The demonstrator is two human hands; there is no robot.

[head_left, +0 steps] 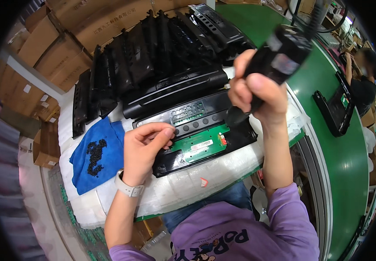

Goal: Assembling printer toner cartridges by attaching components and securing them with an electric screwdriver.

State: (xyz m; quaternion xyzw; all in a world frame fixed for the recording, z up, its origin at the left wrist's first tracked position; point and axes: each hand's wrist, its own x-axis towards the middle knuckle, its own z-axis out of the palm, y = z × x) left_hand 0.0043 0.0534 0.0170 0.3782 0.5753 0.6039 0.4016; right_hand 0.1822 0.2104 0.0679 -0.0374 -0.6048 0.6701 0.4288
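A black electric screwdriver [280,54] is gripped in my right hand [264,93], its cable running up and its lower end over the right part of a black plastic panel [164,167]. Motion blurs the tool, and its bit cannot be made out. On the panel lies a green circuit board [201,147] with a white label, below a row of round buttons. My left hand [142,145] hovers at the board's upper left corner, thumb and forefinger pinched. Whatever it may hold is too small to see. Beside it, many small black screws [96,156] are heaped on a blue cloth [80,176].
Behind the panel lies a long black housing [175,93], with several more black panels [131,56] stacked beyond. White foam sheeting [183,182] covers the bench. A green conveyor [344,174] runs along the right, carrying another housing [336,106] near a co-worker. Cardboard boxes [62,56] stand far left.
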